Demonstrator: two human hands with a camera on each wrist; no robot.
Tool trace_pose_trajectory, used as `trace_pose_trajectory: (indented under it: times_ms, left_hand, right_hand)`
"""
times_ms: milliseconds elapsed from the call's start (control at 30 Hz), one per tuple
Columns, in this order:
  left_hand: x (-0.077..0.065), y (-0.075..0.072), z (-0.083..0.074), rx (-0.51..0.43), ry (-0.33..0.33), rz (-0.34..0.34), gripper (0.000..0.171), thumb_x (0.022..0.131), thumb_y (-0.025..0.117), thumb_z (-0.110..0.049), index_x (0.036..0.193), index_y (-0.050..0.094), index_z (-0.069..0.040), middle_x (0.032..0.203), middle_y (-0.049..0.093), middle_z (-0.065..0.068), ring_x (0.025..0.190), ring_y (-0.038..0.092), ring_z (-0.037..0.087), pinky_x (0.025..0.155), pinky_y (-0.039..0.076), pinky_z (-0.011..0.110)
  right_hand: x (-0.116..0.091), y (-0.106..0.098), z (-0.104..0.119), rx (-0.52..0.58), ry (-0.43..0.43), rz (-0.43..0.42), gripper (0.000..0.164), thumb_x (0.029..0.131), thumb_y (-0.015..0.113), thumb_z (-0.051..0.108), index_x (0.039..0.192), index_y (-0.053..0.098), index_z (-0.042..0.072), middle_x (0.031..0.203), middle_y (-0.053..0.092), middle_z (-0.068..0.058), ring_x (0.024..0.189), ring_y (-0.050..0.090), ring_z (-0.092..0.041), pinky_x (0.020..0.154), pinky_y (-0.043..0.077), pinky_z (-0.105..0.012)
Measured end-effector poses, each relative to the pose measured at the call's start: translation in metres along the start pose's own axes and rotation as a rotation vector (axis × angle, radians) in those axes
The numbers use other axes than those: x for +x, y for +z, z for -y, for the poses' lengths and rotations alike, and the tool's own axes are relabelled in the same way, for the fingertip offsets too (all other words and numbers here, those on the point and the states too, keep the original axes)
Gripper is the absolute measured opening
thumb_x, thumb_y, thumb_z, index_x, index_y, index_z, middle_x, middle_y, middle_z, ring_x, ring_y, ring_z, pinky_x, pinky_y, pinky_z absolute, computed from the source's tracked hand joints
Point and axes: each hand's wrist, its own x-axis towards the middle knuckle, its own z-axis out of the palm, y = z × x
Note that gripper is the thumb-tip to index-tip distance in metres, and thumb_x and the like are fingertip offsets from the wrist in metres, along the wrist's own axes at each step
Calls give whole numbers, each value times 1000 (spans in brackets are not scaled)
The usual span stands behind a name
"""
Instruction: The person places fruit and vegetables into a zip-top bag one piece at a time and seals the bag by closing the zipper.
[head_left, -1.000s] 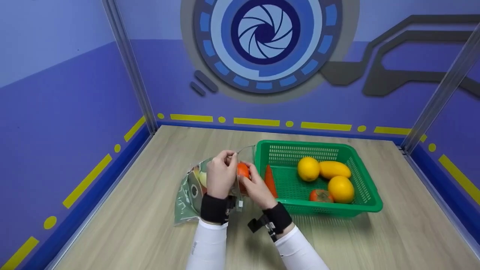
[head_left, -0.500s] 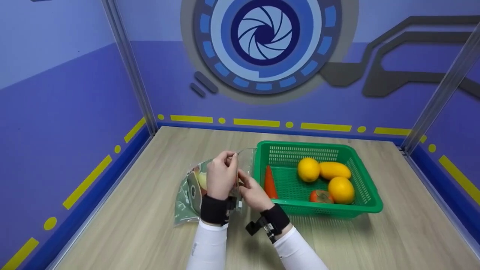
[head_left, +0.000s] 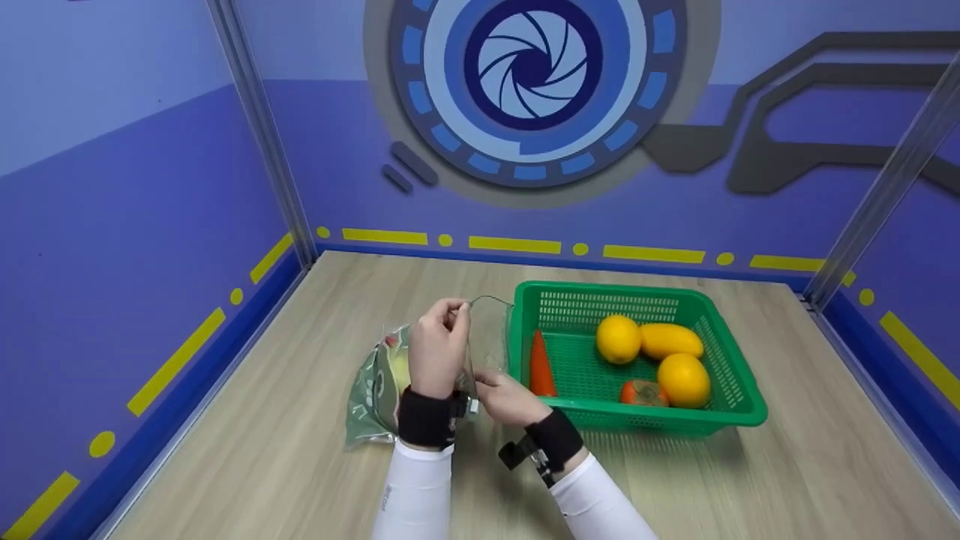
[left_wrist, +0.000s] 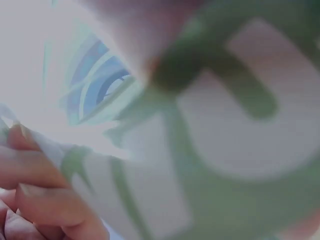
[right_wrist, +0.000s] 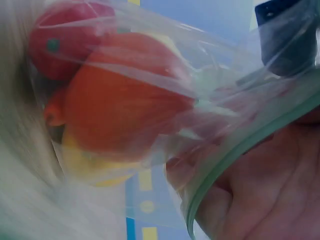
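My left hand (head_left: pixel 437 349) pinches the upper rim of a clear zip bag (head_left: pixel 491 330) with green print, holding its mouth up beside the basket. At the mouth's lower edge, the fingers of my right hand (head_left: pixel 514 397) reach inside the bag. Through the plastic in the right wrist view, a large orange-red round fruit (right_wrist: pixel 127 100) sits close to those fingers; I cannot tell if they still grip it. Farther in lie a red round fruit (right_wrist: pixel 70 40) and something yellow (right_wrist: pixel 95 170). The bag's green zip edge (right_wrist: pixel 235 155) crosses in front of my right palm.
Right of the bag stands a green plastic basket (head_left: pixel 622 414). It holds a carrot (head_left: pixel 541 367), two yellow round fruits (head_left: pixel 619 339), a yellow mango-like fruit (head_left: pixel 671 341) and a persimmon (head_left: pixel 643 393). Printed blue walls (head_left: pixel 300 165) enclose the wooden table (head_left: pixel 247 465).
The orange-red fruit in my right hand has passed through the bag's mouth out of head view. My right hand has moved lower, while my left hand keeps its pinch on the rim.
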Motion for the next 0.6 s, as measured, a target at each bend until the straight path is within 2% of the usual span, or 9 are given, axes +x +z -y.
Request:
trace_pose_trajectory:
  times_ms: [100,200,333,467,600]
  left_hand:
    - [0,-1,1,-23,-12,0,13,98,65,-8,95,76,0,63,51,-1,54,41,6,55,35,23]
    - [1,-2,2,-32,-14,2,14,99,65,-8,96,75,1,63,52,0,54,42,6,55,36,23]
    - [1,-4,2,-42,-36,20,14,99,65,-9,96,75,0,64,52,0,54,42,7,54,36,22]
    - [1,-4,1,-48,-48,32,14,99,65,-9,97,75,0,64,52,0,54,43,8,55,36,22]
    - [1,-3,2,-46,-54,40,14,99,65,-10,97,75,0,65,54,1,54,44,7,54,37,23]
  right_hand:
    - [0,2,0,-3,33,-20,43,106,39,22,126,69,-2,118,68,-16,101,56,-22,95,46,-39]
    - [0,4,-1,53,35,-33,45,107,37,21,136,62,-4,132,65,-22,120,60,-32,107,45,-49]
    - [0,6,-1,152,19,-38,48,110,35,20,147,50,-6,147,55,-27,140,49,-43,116,37,-59]
    - [2,6,1,183,-19,-50,47,111,34,17,148,48,-7,149,53,-27,141,48,-41,116,39,-54]
    - [1,2,7,194,-45,-74,45,110,35,17,146,51,-6,133,63,-26,119,59,-25,102,49,-38]
